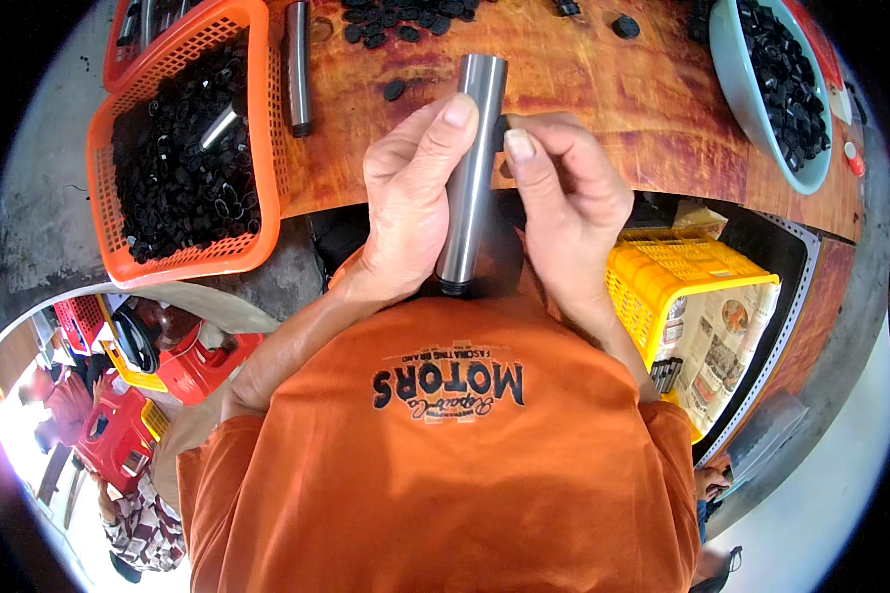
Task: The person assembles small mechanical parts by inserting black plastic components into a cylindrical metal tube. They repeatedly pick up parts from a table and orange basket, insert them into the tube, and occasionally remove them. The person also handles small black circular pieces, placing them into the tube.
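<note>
A smooth silver metal tube [473,183] stands slanted in front of my chest, its lower end dark and close to my shirt. My left hand [407,188] is wrapped round it from the left, thumb pressed along its upper part. On the other side, my right hand [572,183] pinches a small black piece [502,127] against the tube's upper right side. Thumb and fingertips hide most of that piece, so its shape cannot be made out. Another metal tube [299,74] with a black end lies on the wooden table, left of my hands.
An orange basket [183,270] of small black parts stands at left. Loose black discs [405,18] lie at the table's far side. A pale blue bowl [747,104] of black parts is at right, above a yellow basket [631,287]. Another person [143,524] is at lower left.
</note>
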The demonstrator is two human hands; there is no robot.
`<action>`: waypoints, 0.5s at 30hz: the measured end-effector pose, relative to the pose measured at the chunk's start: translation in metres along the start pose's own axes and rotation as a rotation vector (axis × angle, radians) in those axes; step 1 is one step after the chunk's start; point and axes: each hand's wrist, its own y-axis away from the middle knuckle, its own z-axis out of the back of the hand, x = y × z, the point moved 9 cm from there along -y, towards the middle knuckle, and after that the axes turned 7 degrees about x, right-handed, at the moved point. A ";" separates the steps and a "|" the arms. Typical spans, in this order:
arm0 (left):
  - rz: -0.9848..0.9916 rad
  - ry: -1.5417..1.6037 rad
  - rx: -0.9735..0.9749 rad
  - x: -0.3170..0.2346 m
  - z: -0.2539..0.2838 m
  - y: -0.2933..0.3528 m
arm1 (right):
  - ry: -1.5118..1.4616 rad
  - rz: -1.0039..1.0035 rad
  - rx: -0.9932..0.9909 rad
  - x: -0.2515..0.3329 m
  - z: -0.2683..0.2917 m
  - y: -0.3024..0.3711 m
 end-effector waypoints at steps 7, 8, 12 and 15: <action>0.002 -0.137 0.027 -0.003 0.004 0.000 | -0.175 -0.296 0.076 -0.018 0.000 -0.010; 0.003 -0.099 0.017 -0.002 0.004 -0.001 | -0.178 -0.298 0.091 -0.019 -0.001 -0.010; 0.002 -0.017 0.008 0.002 0.005 -0.002 | -0.241 -0.278 0.079 -0.026 -0.006 -0.008; -0.055 -0.164 -0.010 -0.003 0.004 0.001 | -0.276 -0.295 0.072 -0.028 -0.008 -0.006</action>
